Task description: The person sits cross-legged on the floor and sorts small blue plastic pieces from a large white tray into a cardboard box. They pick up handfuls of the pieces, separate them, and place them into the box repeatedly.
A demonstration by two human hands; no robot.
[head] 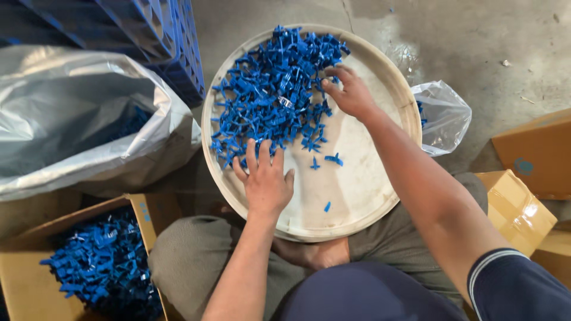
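Both hands work in the round tray (389,77). The left hand (266,178), fingers spread flat, touches the blue plastic pieces (267,89) at six o'clock of the pile; the right hand (351,92) pinches pieces at three o'clock.

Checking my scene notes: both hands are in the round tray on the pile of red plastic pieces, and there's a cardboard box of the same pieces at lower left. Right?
Not quite: the plastic pieces are blue, not red. The head view shows it. The rest stands: the left hand and right hand are both in the round tray at the pile, and the cardboard box at lower left holds the same blue pieces.
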